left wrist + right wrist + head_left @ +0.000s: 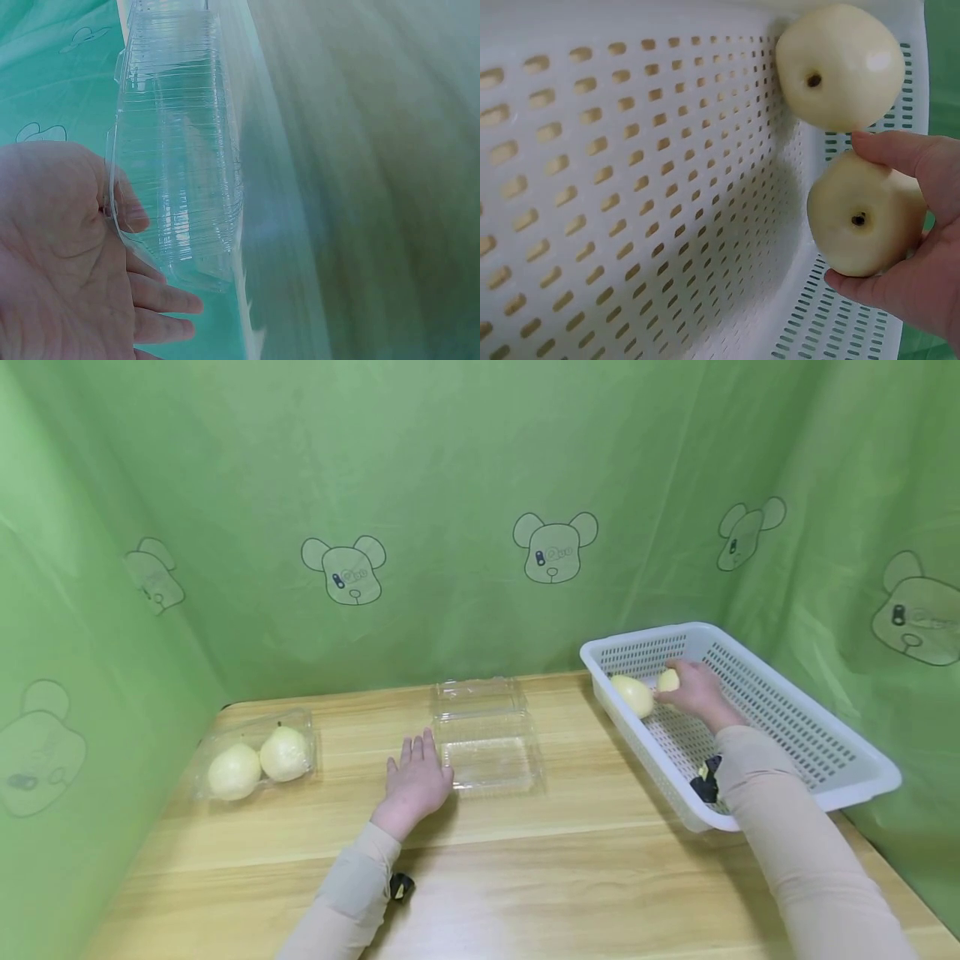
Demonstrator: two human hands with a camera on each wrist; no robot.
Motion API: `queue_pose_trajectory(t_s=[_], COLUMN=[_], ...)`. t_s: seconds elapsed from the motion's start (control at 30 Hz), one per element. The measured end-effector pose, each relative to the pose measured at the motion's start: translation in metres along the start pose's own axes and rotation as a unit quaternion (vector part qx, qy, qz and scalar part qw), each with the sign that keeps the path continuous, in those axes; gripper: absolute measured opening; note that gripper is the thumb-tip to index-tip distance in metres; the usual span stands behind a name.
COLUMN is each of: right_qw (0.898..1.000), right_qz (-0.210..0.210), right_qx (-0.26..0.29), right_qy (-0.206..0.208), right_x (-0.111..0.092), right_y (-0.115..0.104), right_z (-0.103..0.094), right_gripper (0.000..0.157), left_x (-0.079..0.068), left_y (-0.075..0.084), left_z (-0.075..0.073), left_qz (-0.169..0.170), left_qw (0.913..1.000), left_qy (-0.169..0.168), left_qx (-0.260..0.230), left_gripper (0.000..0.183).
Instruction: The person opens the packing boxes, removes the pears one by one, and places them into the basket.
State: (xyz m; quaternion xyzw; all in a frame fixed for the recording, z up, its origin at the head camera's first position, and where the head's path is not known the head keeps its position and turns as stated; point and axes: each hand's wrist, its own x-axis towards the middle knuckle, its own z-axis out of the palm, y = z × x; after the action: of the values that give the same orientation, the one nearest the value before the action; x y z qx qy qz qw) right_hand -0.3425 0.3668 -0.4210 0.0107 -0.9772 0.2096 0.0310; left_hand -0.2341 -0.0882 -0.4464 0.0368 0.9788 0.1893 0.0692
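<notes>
Pale sleeves (817,860) reach over a wooden table (570,885). The left hand (416,781), fingers straight, holds nothing beside a clear box (491,764); I cannot tell if they touch. Another box (300,718) at left contains two pears (234,772). The right hand (697,693) grips one pear (859,217) inside the white basket (817,743), near a second pear (836,67). Behind hangs a green curtain (450,443).

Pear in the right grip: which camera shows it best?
Right wrist: the pear is large and mostly uncovered, pinched by the right grip. The head view shows it small and partly hidden; the left wrist view shows none of it.
</notes>
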Motion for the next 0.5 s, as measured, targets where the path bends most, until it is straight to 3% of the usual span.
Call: queue_pose_trajectory(t_s=[0.5], right_qw=[0.999], right_qz=[-0.024], right_qx=[-0.019], right_qy=[-0.013], right_x=[0.0036], right_y=[0.0081], right_z=[0.0091], right_gripper=[0.072], left_x=[0.0007], left_y=[0.0003], left_z=[-0.0004], left_qz=[-0.004], left_qw=[1.0], left_qy=[-0.007], left_qx=[0.002], left_gripper=[0.071])
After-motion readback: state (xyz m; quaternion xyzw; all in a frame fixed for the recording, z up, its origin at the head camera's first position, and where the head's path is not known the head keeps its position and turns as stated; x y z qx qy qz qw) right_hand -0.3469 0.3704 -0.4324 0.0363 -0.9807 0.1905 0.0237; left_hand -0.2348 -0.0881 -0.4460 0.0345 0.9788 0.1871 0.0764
